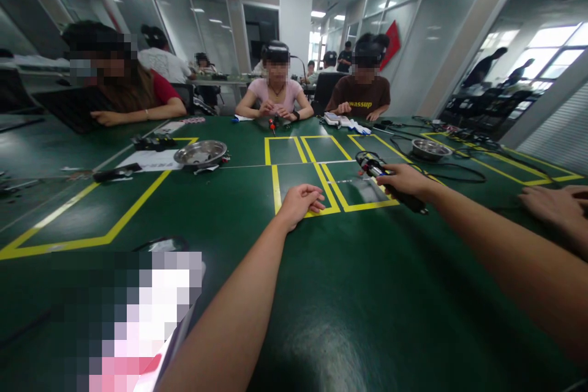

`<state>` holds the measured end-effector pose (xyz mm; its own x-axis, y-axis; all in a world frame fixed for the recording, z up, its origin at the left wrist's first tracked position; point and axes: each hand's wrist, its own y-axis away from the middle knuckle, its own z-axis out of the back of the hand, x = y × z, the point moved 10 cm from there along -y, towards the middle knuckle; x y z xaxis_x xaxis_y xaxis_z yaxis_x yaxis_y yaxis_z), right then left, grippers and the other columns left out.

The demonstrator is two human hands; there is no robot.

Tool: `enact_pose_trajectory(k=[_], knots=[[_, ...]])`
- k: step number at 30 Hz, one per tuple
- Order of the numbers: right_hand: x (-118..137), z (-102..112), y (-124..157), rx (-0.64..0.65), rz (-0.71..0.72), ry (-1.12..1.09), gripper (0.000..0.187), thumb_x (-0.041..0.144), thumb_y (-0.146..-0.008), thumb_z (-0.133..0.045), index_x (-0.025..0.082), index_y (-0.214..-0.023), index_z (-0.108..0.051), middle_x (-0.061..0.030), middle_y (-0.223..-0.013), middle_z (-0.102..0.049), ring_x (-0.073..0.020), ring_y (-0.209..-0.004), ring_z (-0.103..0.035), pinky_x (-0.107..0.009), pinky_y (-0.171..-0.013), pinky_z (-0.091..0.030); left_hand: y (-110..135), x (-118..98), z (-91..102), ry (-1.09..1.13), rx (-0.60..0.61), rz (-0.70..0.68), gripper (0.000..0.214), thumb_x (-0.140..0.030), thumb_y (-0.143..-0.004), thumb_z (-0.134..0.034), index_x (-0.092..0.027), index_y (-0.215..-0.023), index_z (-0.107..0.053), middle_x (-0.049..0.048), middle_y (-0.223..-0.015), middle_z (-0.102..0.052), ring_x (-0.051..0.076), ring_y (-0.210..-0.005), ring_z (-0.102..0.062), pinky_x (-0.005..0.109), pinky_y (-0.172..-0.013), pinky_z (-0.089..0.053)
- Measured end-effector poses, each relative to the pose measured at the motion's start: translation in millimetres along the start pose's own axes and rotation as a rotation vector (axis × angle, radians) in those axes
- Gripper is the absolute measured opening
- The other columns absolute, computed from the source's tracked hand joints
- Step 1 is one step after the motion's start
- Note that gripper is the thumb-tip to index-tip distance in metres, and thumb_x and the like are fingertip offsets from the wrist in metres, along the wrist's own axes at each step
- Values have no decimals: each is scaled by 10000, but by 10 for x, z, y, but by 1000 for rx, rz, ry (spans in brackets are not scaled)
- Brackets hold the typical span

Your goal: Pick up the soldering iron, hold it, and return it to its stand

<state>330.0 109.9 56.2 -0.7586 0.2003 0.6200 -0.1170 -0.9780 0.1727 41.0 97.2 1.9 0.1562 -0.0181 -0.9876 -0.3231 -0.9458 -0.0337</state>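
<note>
Fingers (391,179) of the right hand (404,180) are curled over the handle of a black tool (371,165), which lies flat on the table (367,294). Its tip points away from the person, and it lies across the yellow line of the tape boxes (328,190). Fingers (316,201) of the left hand (301,201) are loose and slightly bent, holding nothing. The palm faces down on the tape just left of the tool, apart from it.

Table: green mat, shared. People (275,95) sit along the far edge, and another person's hand (551,205) rests at the right edge.
Tape boxes: a row of yellow rectangles at the centre, with nothing in the nearest two except the tool's tip.
Left bowl (201,153) and right bowl (430,148): metal, well apart, one on each side of the boxes. Their contents cannot be made out.
Cord (459,173): black, looping past the right bowl. Whether it joins the tool is hidden by the hand.

Step in hand, as judged: the grasp on the tool is being taken, with no lift yet. Raising it would call for a full wrap of the handle and slack in any cord behind it. The free hand is well placed to steady a workpiece.
</note>
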Motion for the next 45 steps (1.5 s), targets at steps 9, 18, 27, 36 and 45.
enact_pose_trajectory(k=[9,18,27,36,45], knots=[[596,-1294,402,280,125,-1079,371,261,-783,-722,178,-1125,-607,-109,-1003,-698,-126,-585,-603,-236,-439,-508,-30,17,130,111,-125,4,222,-298,-894,-618,-113,-996,-550,116,-975,-667,133,-632,-693,244,-565,-559],[738,-1452,763,319,252,-1059,562,359,-805,-716,219,-1325,-558,-41,-754,-691,-133,-510,-596,-230,-426,-465,-36,29,101,130,-105,1,262,-311,-852,-675,-113,-947,-533,114,-925,-684,152,-639,-705,242,-570,-560],[735,-1440,762,337,284,-1058,526,343,-793,-725,219,-1285,-585,-70,-879,-717,-128,-515,-596,-235,-423,-457,-31,-25,139,203,-149,-32,227,-312,-873,-639,-125,-925,-521,78,-878,-664,152,-619,-696,256,-543,-560],[738,-1418,780,336,280,-1055,603,378,-787,-727,206,-1336,-545,-35,-704,-685,-136,-475,-583,-229,-415,-429,8,-45,74,119,-140,-15,226,-273,-835,-687,-112,-895,-540,122,-933,-690,168,-649,-713,265,-579,-581],[734,-1434,778,344,279,-1055,544,355,-800,-717,218,-1305,-565,-22,-670,-666,-143,-501,-585,-237,-435,-443,-40,20,127,121,-167,5,192,-280,-865,-641,-107,-894,-566,128,-935,-694,168,-657,-712,285,-596,-593]])
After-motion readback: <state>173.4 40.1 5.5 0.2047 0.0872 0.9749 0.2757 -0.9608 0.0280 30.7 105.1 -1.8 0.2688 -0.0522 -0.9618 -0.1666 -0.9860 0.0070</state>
